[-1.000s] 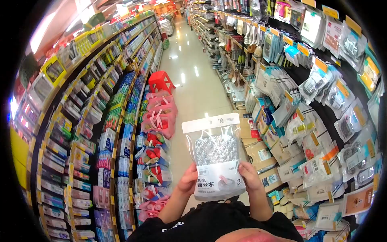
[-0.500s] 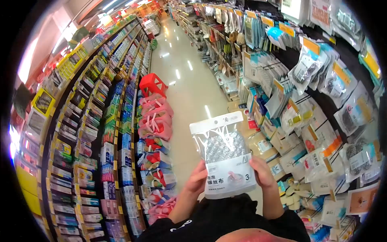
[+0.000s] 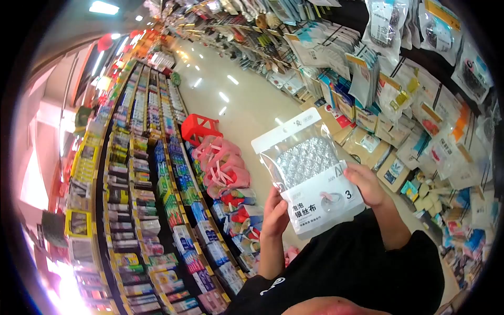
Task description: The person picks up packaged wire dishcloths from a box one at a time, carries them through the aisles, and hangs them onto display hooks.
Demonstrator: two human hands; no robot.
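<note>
A clear and white packet of silvery scouring cloths (image 3: 310,163) is held up in front of my chest, tilted, its printed label facing me. The figure 3 shows on the label's right side. My left hand (image 3: 275,212) grips the packet's left edge, thumb on the front. On the opposite edge, my right hand (image 3: 366,184) holds it with the thumb near the label's top corner. Fingers behind the packet are partly hidden. The silvery cloth shows through the clear window above the label.
Packed shelves of boxed goods (image 3: 173,199) line the left side. A red plastic stool (image 3: 199,129) and pink bags (image 3: 226,168) stand along that shelf's foot. Hanging packets (image 3: 386,31) crowd the right-hand rack. A pale shiny floor (image 3: 210,79) runs between them.
The view has tilted and turned, so the aisle and shelves slant. The packet, still in both hands, appears farther right, higher and more tilted.
</note>
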